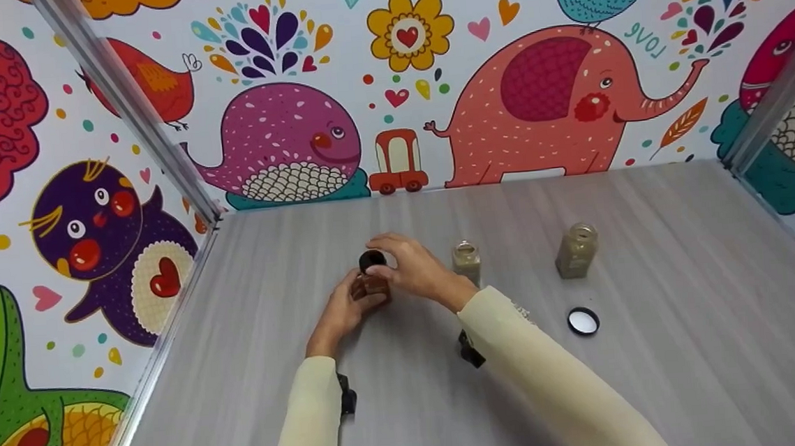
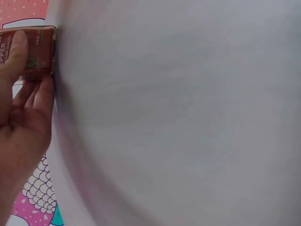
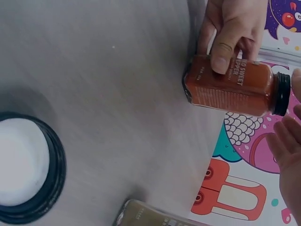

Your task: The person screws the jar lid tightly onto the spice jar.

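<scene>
In the head view my left hand (image 1: 343, 312) grips a spice jar (image 3: 230, 87) of red-orange powder, low on its body; its label partly reads "pepper". The jar stands upright on the table, capped with a black lid (image 1: 372, 260). My right hand (image 1: 418, 267) has its thumb and fingers around that lid from above. At the edge of the right wrist view, part of the right hand (image 3: 289, 146) is cut off. The left wrist view shows the left thumb (image 2: 18, 54) pressed on the jar's label.
Two lidless jars of greenish-brown powder stand to the right: a nearer jar (image 1: 466, 260), partly behind the right wrist, and a farther jar (image 1: 576, 252). A loose black lid (image 1: 583, 321) lies white inside up. Printed walls (image 1: 404, 110) border the grey table (image 1: 660, 372).
</scene>
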Motion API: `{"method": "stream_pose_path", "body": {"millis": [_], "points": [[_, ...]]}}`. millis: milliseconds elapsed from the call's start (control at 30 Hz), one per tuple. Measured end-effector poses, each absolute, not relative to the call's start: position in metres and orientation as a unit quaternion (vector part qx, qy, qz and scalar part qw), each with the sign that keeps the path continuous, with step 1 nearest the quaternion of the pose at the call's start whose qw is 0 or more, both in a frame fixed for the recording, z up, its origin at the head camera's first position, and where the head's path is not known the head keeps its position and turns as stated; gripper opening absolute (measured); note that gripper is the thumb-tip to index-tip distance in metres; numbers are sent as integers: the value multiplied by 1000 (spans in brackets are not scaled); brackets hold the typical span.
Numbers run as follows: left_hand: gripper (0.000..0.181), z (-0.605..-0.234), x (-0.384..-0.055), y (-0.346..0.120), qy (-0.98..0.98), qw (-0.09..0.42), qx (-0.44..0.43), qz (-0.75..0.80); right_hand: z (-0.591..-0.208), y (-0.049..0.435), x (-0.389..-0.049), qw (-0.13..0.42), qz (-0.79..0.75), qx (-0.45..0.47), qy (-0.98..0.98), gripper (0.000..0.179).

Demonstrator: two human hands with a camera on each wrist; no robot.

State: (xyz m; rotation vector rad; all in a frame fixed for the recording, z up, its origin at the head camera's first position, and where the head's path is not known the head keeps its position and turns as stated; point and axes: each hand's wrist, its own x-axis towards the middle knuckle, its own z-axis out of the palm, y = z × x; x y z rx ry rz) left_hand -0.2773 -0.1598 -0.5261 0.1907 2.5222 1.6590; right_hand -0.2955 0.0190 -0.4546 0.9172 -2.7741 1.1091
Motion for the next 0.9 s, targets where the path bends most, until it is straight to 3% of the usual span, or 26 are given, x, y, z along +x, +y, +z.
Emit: {"method": "stream_pose_path", "body": {"millis": [267, 433, 600, 900], "points": [[53, -526, -277, -162, 836, 55, 75, 541, -458, 18, -296, 11, 358, 302, -883, 32], [55, -527, -277, -163, 834, 52, 89, 542, -460, 16, -294, 28, 356, 300, -885, 35], [54, -527, -278, -162, 829, 61, 86, 550, -458, 16, -292, 2, 354, 291, -889, 45], [48, -525, -277, -160, 832, 61, 78, 546, -459, 17, -291, -12, 367, 283, -886, 38]]}}
